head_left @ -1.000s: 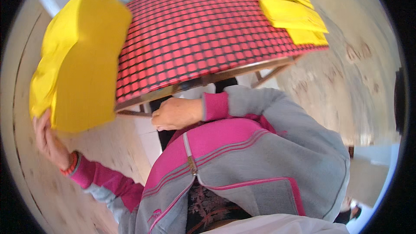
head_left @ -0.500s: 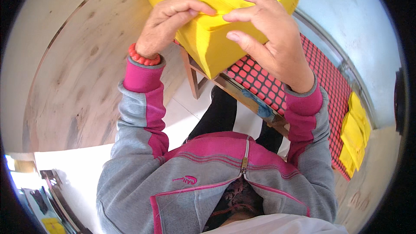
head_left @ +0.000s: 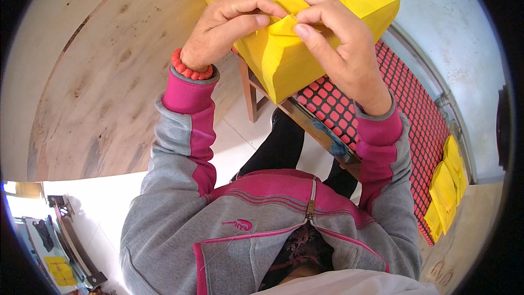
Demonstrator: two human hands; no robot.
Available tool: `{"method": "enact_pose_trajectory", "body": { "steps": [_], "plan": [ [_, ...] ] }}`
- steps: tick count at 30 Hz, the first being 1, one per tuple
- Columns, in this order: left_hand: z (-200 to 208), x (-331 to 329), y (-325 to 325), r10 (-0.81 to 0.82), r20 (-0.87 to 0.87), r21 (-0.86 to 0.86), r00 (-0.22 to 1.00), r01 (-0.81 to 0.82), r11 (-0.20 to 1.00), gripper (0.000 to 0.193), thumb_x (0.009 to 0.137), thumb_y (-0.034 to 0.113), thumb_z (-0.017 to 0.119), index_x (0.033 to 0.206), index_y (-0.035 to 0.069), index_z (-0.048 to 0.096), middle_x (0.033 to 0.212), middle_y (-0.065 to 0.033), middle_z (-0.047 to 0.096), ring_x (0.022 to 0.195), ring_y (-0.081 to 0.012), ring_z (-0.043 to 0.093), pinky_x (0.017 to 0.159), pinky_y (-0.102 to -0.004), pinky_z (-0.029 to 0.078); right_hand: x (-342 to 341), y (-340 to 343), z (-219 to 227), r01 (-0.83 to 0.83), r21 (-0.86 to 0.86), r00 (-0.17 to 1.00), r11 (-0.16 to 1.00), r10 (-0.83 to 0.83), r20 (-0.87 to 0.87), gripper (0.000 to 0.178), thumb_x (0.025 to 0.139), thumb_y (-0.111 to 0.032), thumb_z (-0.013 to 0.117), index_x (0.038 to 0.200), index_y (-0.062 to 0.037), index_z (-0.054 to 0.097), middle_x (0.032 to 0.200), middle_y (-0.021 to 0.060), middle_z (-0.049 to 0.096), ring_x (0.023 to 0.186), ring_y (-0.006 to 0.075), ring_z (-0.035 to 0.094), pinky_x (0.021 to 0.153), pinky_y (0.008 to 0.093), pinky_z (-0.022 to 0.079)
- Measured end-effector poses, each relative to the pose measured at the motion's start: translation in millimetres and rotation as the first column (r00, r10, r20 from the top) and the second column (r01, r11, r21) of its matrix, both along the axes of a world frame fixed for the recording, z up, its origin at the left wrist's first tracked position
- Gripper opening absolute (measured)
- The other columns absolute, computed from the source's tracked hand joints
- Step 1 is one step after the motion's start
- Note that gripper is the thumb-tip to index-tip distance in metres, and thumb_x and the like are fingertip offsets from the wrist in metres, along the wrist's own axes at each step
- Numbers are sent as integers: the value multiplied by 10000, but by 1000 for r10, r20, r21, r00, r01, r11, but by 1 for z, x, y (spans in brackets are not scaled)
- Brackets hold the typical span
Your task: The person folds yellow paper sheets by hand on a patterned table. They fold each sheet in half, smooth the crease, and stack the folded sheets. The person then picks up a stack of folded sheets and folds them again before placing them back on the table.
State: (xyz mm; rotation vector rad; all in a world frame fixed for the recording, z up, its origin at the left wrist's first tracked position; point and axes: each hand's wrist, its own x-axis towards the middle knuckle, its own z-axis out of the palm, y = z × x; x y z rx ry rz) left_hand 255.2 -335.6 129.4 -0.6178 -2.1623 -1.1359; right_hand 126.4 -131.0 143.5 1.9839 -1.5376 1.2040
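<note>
Head view: left hand (head_left: 218,24) and right hand (head_left: 345,46) are pinching their fingers narrowly on a flap (head_left: 289,1) of the yellow bundle (head_left: 284,52) at the table's (head_left: 404,87) left end, seemingly part-folded, not yet flat, while folded yellow pieces (head_left: 448,186) are lying at the table's right end.

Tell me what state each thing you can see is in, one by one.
Yellow cloth box: filled out into a boxy shape, flaps raised on its near side.
Left hand: bent, holding the flaps.
Right hand: bent, holding the flaps.
Red bead bracelet: worn on the left wrist.
Yellow cloth pieces: flattened, lying at the table's end.
Checked tablecloth: spread over the table.
Jacket zip: partly done up, open towards the neck.
</note>
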Motion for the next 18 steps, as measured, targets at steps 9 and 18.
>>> {"method": "enact_pose_trajectory", "body": {
  "steps": [9,18],
  "plan": [
    [0,-1,2,36,-13,19,999,-36,999,93,929,61,653,1000,6,677,973,-32,660,915,-121,608,816,-257,468,2,-2,-4,22,-61,999,998,-19,41,124,892,-68,675,978,12,635,1123,219,666,1179,368,624,979,401,482],
    [-4,-2,9,70,24,193,997,-73,979,103,954,114,673,979,15,657,950,6,653,893,-66,590,805,-230,483,3,-2,-3,15,-192,1000,981,-17,-9,188,841,-86,714,985,-18,614,1232,194,650,1085,371,635,918,412,500]
  ]
}}
